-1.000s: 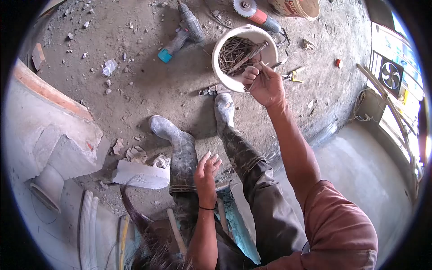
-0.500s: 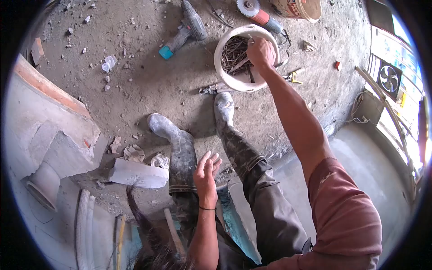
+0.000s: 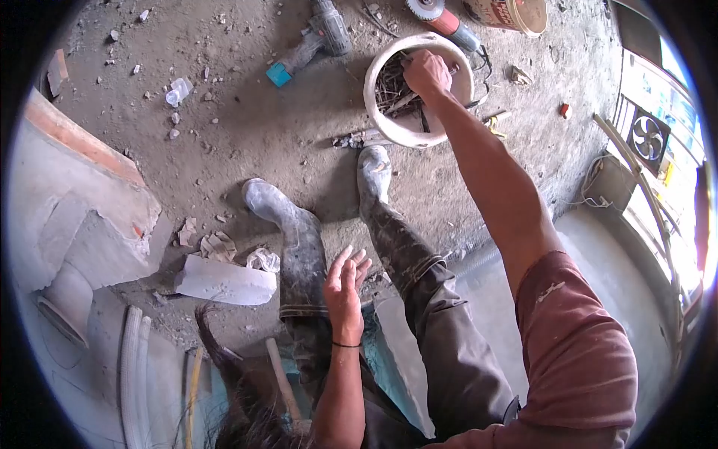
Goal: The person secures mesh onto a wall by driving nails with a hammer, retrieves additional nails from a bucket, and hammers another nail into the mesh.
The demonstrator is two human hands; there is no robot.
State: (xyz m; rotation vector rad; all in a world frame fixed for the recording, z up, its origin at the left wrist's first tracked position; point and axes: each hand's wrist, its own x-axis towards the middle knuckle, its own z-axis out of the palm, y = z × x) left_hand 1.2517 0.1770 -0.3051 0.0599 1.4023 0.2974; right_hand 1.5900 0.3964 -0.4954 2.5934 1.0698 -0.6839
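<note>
My right hand (image 3: 428, 73) reaches down into a whitish bucket (image 3: 399, 133), its fingers curled over the contents. Thin brown rusty pieces, like nails or sticks (image 3: 390, 88), fill the bucket's left side. Whatever the fingertips pinch is hidden beneath the hand. My left hand (image 3: 345, 293) hangs over my left leg with fingers stretched out and nothing in it. Just beyond the bucket lies an angle grinder (image 3: 453, 27) with a red and grey body. A cordless drill (image 3: 326, 34) with a teal battery rests to its left.
Yellow-handled pliers (image 3: 492, 126) lie right of the bucket. A second bucket (image 3: 540, 19) stands at the top. A pale block (image 3: 226, 281) sits left of my boots, near crumpled paper. Rubble and a clear plastic cup (image 3: 179, 91) dot the floor. A fan (image 3: 648, 136) stands far right.
The view has shifted slightly, so the bucket and tools appear a little higher and farther right. My right hand stays in the bucket, turned slightly; my left hand is nearly unmoved.
</note>
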